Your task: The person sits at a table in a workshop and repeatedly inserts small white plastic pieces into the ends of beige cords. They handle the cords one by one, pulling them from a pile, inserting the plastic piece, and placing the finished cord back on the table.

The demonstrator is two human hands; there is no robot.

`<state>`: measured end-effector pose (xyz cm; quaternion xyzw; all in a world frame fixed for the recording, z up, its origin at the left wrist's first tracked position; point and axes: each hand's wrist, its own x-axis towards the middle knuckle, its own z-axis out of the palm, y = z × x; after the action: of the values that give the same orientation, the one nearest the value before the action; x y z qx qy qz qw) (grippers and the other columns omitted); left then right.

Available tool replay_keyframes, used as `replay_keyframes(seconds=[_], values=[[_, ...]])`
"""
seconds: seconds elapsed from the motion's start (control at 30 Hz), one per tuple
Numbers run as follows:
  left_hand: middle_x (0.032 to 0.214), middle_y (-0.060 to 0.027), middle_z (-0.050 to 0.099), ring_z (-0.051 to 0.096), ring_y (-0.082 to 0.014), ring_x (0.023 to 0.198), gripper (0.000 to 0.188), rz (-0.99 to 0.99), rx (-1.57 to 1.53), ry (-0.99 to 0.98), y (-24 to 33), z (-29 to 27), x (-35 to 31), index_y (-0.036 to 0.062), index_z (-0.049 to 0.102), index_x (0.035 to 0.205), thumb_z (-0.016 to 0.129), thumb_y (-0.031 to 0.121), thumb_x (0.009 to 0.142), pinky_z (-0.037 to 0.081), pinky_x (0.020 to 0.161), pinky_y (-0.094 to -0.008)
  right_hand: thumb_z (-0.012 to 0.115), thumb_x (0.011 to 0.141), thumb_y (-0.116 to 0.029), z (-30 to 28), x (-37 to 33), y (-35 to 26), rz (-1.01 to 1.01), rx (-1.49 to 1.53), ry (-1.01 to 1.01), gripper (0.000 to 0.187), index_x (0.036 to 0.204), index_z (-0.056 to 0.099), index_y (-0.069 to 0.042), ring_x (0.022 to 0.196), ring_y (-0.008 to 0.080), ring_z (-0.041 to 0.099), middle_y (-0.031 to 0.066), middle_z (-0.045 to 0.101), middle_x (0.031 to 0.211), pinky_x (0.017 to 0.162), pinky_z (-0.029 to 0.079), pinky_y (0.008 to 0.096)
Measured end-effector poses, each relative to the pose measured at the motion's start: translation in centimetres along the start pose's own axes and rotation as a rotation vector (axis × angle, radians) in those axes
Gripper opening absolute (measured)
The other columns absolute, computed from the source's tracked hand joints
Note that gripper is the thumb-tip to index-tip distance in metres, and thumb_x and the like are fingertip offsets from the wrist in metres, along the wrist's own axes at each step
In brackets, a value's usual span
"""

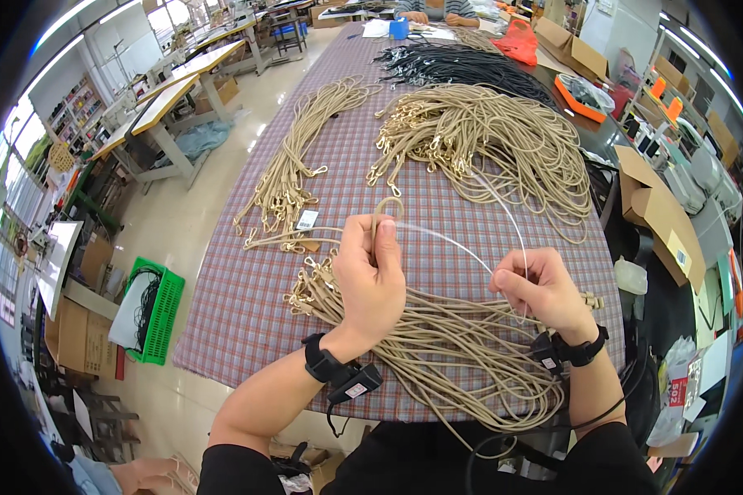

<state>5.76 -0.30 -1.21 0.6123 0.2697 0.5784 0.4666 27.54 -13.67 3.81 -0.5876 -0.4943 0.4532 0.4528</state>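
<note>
My left hand (370,285) is closed, its thumb pressed against the fingers on a beige cord (386,200) that loops above them. A thin white strand (450,239) stretches from that hand to my right hand (541,289), whose thumb and fingers pinch it. Beyond the right hand the strand curves up and away toward the far pile. Under both hands lies a bundle of beige cords (446,342) with brass-coloured snap hooks (305,290) at its left end. A white tag (307,219) rests left of my left hand, by another beige bundle (297,153) with hooks.
A large beige cord pile (504,136) and black cords (462,66) lie farther up the checked tablecloth (223,322). Open cardboard boxes (656,210) line the right side. A green crate (163,318) stands on the floor at left. Another person's hands (458,20) rest at the far end.
</note>
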Motion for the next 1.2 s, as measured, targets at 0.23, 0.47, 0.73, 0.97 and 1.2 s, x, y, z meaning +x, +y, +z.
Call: replay_keyframes(seconds=[0.23,0.47,0.73,0.97,1.2], values=[[0.072,-0.0038,0.061,0.052,-0.0094,0.054,0.009,0.153,0.268,-0.058,-0.5,-0.2,0.0,0.0027,0.060,0.118,0.060,0.009,0.111,0.039,0.051,-0.0290,0.068,0.107,-0.014,0.6,-0.1,-1.5,0.127,0.019,-0.026,0.019,0.094,0.071,0.000,0.054,0.0032,0.056,-0.0023,0.063,0.066,0.047,0.043,0.0207],[0.090,-0.0136,0.075,0.072,-0.0305,0.064,0.043,0.540,0.532,-0.660,0.5,0.5,-1.1,0.0014,0.061,0.135,0.076,0.021,0.100,0.053,0.053,-0.0403,0.071,0.105,-0.008,1.5,0.2,-0.4,0.094,0.162,-0.020,0.011,0.105,0.066,0.002,0.061,0.0104,0.069,0.0049,0.072,0.081,0.057,0.061,0.0261],[0.073,-0.0055,0.070,0.065,-0.0246,0.051,0.055,0.520,0.735,-0.758,1.2,0.5,-1.9,0.0035,0.058,0.139,0.078,0.034,0.098,0.048,0.045,-0.0364,0.067,0.105,-0.002,1.4,1.2,1.5,0.004,0.277,0.050,0.015,0.118,0.063,0.004,0.078,0.0124,0.074,0.0063,0.072,0.090,0.072,0.067,0.0294],[0.062,-0.0043,0.064,0.063,-0.0263,0.049,0.019,0.490,0.757,-0.803,1.2,-0.2,-1.8,0.0148,0.067,0.117,0.072,0.024,0.101,0.045,0.044,-0.0402,0.062,0.107,-0.003,0.6,1.0,0.8,0.018,0.443,0.010,0.041,0.146,0.060,0.007,0.078,0.0114,0.068,0.0060,0.069,0.099,0.076,0.067,0.0317],[0.059,-0.0151,0.058,0.061,-0.0382,0.053,0.011,0.219,0.384,-0.772,2.1,-0.1,-1.3,0.0095,0.066,0.104,0.066,0.020,0.106,0.043,0.049,-0.0487,0.066,0.104,-0.002,1.2,0.7,0.5,-0.019,0.530,-0.092,0.045,0.147,0.059,0.006,0.083,0.0145,0.072,0.0060,0.066,0.110,0.076,0.068,0.0329]])
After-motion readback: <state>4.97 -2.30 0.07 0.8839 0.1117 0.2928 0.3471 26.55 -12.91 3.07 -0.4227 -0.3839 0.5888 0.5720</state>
